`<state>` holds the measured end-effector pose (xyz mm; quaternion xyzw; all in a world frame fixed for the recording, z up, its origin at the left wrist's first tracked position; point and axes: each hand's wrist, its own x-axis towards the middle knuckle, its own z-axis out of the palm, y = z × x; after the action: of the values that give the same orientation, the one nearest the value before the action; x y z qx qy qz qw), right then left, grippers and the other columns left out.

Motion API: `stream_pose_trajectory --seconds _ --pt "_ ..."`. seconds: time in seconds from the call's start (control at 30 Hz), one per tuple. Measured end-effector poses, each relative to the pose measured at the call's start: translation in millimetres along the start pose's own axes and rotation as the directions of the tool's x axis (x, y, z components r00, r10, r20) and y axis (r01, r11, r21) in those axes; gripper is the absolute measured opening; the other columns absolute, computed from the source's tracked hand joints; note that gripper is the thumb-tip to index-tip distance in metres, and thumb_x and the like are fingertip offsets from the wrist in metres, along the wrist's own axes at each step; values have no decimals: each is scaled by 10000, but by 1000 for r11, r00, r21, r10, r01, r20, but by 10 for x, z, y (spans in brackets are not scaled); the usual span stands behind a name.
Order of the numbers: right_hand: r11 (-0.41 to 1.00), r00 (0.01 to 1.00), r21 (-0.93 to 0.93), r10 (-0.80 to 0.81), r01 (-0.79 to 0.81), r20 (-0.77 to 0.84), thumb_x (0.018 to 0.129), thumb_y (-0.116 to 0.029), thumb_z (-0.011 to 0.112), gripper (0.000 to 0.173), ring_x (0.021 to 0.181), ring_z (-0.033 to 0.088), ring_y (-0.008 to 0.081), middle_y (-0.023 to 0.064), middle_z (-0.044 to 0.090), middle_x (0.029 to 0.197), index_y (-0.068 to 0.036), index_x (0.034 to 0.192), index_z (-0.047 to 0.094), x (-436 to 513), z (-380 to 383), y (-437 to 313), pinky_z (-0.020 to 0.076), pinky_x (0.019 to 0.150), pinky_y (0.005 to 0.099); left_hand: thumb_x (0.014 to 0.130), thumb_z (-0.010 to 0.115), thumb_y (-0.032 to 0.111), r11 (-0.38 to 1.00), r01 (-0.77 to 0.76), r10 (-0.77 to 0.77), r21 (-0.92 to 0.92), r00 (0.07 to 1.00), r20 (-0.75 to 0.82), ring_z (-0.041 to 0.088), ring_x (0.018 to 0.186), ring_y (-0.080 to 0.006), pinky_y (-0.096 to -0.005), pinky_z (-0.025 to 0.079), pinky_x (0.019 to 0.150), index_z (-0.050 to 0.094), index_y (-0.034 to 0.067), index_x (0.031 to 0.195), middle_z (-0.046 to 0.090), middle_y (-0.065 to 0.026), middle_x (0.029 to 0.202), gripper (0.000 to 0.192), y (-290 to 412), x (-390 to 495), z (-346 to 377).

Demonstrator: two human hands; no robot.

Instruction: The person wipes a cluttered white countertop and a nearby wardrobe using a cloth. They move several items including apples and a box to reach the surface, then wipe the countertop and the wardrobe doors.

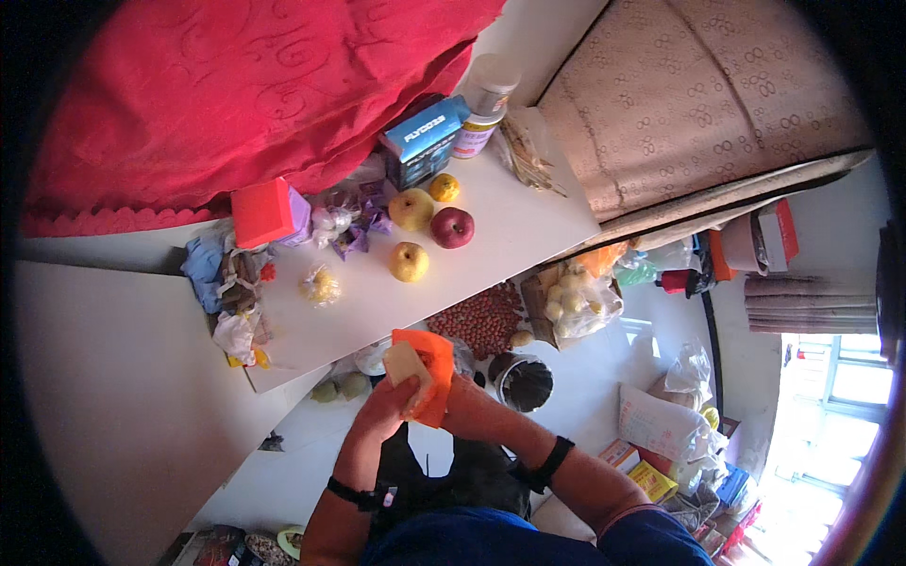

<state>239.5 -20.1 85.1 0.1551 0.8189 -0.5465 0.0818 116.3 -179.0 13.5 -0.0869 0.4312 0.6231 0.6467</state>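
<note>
Low in front of my body, near the table's front edge, both hands meet. My left hand (386, 409) grips a flat beige slab (407, 368), its thumb pressed across the lower end. Directly beside and behind the slab is a bright orange sheet-like piece (437, 382); whether it is cloth, paper or plastic I cannot tell. My right hand (461, 405) holds that orange piece from the right side, its fingers hidden behind it. Beyond my hands, a red apple (452, 228), two yellow pears (408, 262) and a small orange citrus fruit (444, 188) rest on the white table (354, 311).
A blue box (425, 141), stacked jars (481, 117) and a red box (262, 212) line the table's back. Plastic bags (237, 336) crowd its left end. Below lie many red dried fruits (481, 322), a bin (524, 382) and a bagged carton (577, 304).
</note>
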Motion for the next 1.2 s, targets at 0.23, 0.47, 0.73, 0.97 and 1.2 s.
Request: stream_pose_trajectory --seconds 0.23,0.47,0.73,0.97,1.2 --pt "964 808 -29 204 -264 -552 900 -275 772 665 1180 640 379 248 630 1264 -24 1452 500 670 -988 467 522 1027 488 1042 666 231 983 -81 84 -164 996 10 661 1098 -164 -346 561 915 513 65 1451 656 -47 1270 466 -82 -178 -44" --pt "867 850 -429 -12 -254 -527 782 -285 876 920 1357 459 490 262 488 1460 -41 1531 401 1674 -1259 626 410 1153 553 1021 700 218 978 25 -36 -206 998 -49 679 1115 -198 -373 579 937 534 65 1448 675 -56 1260 483 -435 -367 -252" --pt "885 858 -389 23 -257 -513 760 -275 884 912 1238 562 473 269 549 1357 -80 1514 410 1835 -1288 1061 504 1057 545 1001 729 246 972 69 -69 -226 998 10 678 1095 -196 -364 576 929 545 45 1429 673 -62 1256 507 -541 -290 -257" --pt "873 661 -342 -30 -348 -750 777 -366 863 797 1167 600 432 235 619 1246 -61 1416 497 1636 -1800 1441 528 1005 514 1018 707 286 991 91 -94 -98 995 -30 677 1096 -194 -365 560 956 555 7 1410 673 -75 1261 505 -510 -225 -148" --pt "748 484 -180 209 -639 -849 770 -408 862 911 1213 608 446 283 578 1317 -51 1488 431 1280 -2545 1877 520 1043 528 1036 681 275 989 141 -143 -30 989 -38 672 1061 -161 -349 562 927 567 18 1395 673 -54 1236 456 -598 -207 -160"
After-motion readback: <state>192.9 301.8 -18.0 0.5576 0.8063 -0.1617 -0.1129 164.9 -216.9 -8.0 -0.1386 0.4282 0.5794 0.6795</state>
